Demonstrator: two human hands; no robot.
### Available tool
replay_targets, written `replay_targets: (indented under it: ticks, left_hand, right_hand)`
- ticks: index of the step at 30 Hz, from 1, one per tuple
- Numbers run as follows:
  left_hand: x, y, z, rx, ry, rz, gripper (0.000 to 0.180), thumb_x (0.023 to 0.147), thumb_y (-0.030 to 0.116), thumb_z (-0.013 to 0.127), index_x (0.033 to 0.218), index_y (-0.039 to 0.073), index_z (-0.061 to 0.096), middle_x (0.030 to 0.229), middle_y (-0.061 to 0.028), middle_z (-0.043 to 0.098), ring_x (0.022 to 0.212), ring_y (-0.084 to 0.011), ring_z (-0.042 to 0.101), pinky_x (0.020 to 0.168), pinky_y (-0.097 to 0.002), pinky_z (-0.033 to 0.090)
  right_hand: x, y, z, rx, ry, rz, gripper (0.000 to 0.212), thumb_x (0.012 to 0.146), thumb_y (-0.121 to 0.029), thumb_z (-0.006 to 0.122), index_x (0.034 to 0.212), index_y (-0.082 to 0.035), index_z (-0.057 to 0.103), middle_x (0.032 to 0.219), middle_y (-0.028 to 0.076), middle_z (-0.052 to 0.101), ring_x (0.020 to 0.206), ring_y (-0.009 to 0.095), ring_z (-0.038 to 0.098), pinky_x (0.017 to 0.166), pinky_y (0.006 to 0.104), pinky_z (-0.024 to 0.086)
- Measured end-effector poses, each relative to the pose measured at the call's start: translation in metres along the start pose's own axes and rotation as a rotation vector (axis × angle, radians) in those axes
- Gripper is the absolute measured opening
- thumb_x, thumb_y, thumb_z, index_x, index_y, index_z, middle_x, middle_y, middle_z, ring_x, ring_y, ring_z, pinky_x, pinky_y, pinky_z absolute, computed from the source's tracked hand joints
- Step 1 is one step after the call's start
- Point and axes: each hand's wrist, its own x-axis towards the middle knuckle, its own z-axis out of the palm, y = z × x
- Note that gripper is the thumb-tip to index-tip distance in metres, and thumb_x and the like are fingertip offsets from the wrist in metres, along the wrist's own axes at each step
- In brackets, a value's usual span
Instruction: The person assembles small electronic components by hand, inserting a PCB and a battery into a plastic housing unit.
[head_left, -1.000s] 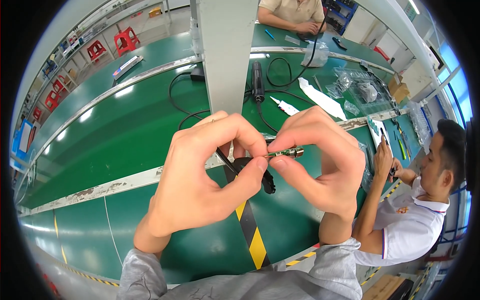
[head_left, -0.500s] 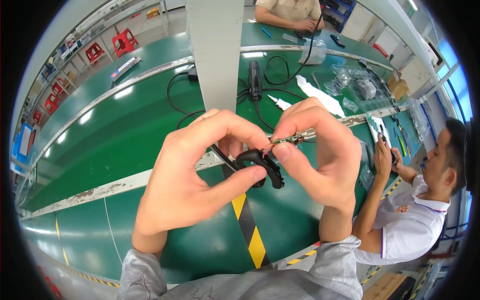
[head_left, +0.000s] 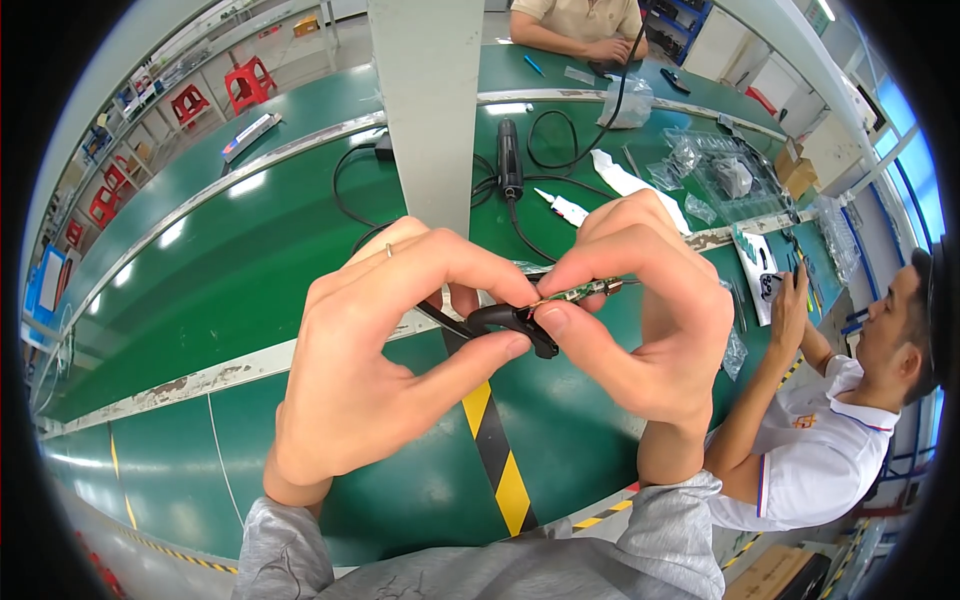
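Note:
Between the fingers of my left hand (head_left: 375, 350) is a curved black plastic housing (head_left: 510, 322), closed on at thumb and forefinger. A black cable (head_left: 440, 318) runs from it under that hand. My right hand (head_left: 650, 320) pinches a small green circuit board (head_left: 585, 291), its connector end pointing right. Thin reddish wires at the board's left end lead toward the housing; my fingertips partly hide where they meet. Both hands are raised over the near part of the green bench.
A black electric screwdriver (head_left: 510, 160) with its cord lies beyond my hands, beside a white post (head_left: 425, 110). Near it are a small white tube (head_left: 562, 207) and a plastic tray (head_left: 730, 175). One person (head_left: 820, 430) works at the right; another (head_left: 580, 30) sits opposite.
The housing has tilted and risen slightly, so less of its underside shows. The board has turned and more of its green face is visible. The person at the right has lifted a hand.

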Motion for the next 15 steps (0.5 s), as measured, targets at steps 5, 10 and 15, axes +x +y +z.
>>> replay_targets:
  ticks: [5,10,15]
  left_hand:
    - [0.0,-0.001,-0.002,-0.003,0.032,0.003,0.03,0.064,-0.007,0.079,0.09,0.002,0.067,0.088,-0.0075,0.07,0.08,-0.0153,0.058,0.069,-0.0275,0.043]
    - [0.001,-0.002,-0.006,0.043,0.017,0.045,0.029,0.064,-0.008,0.078,0.089,0.001,0.066,0.089,-0.0107,0.07,0.081,-0.0166,0.061,0.071,-0.0275,0.045]
    - [0.0,0.0,-0.008,0.046,0.05,0.055,0.029,0.064,-0.009,0.077,0.09,0.0,0.066,0.088,-0.0123,0.07,0.082,-0.0173,0.061,0.071,-0.0279,0.046]
  right_hand:
    - [0.001,0.002,0.002,0.002,0.004,-0.06,0.02,0.067,0.001,0.076,0.084,-0.002,0.066,0.08,0.008,0.063,0.076,0.023,0.057,0.07,0.0321,0.044]
    - [0.0,-0.004,-0.003,-0.007,-0.043,-0.034,0.022,0.067,0.002,0.074,0.088,0.0,0.069,0.082,0.01,0.065,0.078,0.025,0.059,0.072,0.0346,0.047]
    - [-0.002,-0.01,-0.005,-0.052,-0.014,-0.035,0.024,0.067,0.005,0.073,0.09,0.001,0.072,0.083,0.012,0.066,0.076,0.023,0.062,0.066,0.0316,0.048]
